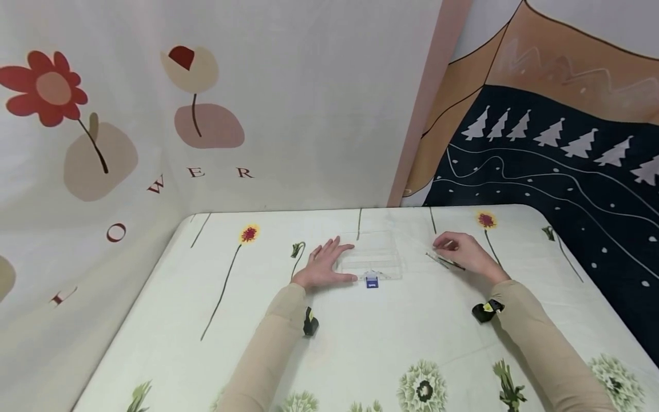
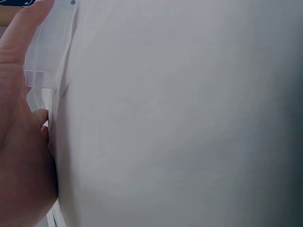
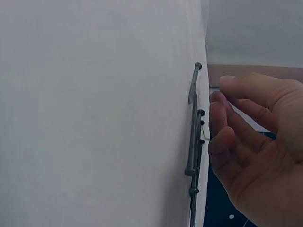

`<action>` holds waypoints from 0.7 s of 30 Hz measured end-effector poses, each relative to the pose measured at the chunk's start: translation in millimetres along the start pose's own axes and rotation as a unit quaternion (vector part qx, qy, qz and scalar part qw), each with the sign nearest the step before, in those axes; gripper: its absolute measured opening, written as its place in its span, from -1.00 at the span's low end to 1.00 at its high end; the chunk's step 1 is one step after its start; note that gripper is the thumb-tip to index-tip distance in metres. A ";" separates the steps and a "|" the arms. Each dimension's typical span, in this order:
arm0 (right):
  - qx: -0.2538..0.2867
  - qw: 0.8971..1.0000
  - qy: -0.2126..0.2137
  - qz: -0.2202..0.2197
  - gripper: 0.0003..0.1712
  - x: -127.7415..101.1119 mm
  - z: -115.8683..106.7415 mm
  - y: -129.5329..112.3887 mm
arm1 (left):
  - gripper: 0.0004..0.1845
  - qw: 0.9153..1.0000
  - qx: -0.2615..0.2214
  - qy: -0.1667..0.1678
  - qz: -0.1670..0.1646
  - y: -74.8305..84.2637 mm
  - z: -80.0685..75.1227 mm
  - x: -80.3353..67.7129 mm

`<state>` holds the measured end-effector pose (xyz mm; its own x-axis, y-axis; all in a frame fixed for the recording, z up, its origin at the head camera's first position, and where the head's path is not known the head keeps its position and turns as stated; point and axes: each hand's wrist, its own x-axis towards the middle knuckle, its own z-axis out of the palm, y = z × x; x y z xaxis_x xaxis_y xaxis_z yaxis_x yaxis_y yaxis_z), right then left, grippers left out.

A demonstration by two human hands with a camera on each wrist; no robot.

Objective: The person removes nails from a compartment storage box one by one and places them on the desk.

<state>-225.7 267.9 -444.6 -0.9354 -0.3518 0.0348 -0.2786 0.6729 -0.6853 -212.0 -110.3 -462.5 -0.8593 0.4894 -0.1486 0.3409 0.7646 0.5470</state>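
Left hand (image 1: 325,265) flat and relaxed against the left edge of the clear plastic case (image 1: 372,256), steadying it mid-surface (image 1: 216,343), blue label (image 1: 372,281) at its near edge. Right hand (image 1: 465,253) loosely curled over the thin metal pins (image 3: 194,151) lying right of the case, fingertips (image 3: 218,116) just beside them, none plainly pinched yet. Best done by pinching 1 pin at a time near its middle, lifting straight up, keeping the case pressed down.

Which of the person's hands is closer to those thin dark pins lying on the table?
The right hand. Its fingertips hover right over the dark pins, maybe touching them. The left hand lies flat against the clear plastic box, on its far side from the pins.
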 end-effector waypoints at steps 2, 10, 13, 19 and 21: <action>0.003 1.000 0.006 0.003 -0.83 -0.7 -1.9 -0.3 | -0.08 1.000 0.000 0.000 0.000 -0.3 0.5 0.2; 0.026 0.999 -0.006 -0.021 -0.81 0.9 0.2 -6.2 | -0.08 1.000 0.002 0.003 0.001 -1.3 1.3 0.3; 0.041 0.999 -0.009 -0.021 -0.80 2.7 4.6 -11.1 | -0.08 1.000 0.002 0.003 -0.001 -1.5 1.7 0.3; 0.070 0.997 -0.028 -0.020 -0.78 7.3 15.3 -23.1 | -0.09 1.000 0.001 0.006 0.003 0.1 0.6 -1.4; 0.070 0.997 -0.032 -0.025 -0.79 9.6 18.8 -27.4 | -0.09 1.000 -0.001 0.006 0.005 1.0 -0.6 -2.1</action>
<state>-223.0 233.9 -439.2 -0.9041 -0.4264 0.0273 -0.2867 0.5580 -0.7788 -210.1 -110.8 -461.1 -0.8606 0.4915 -0.1337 0.3482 0.7593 0.5498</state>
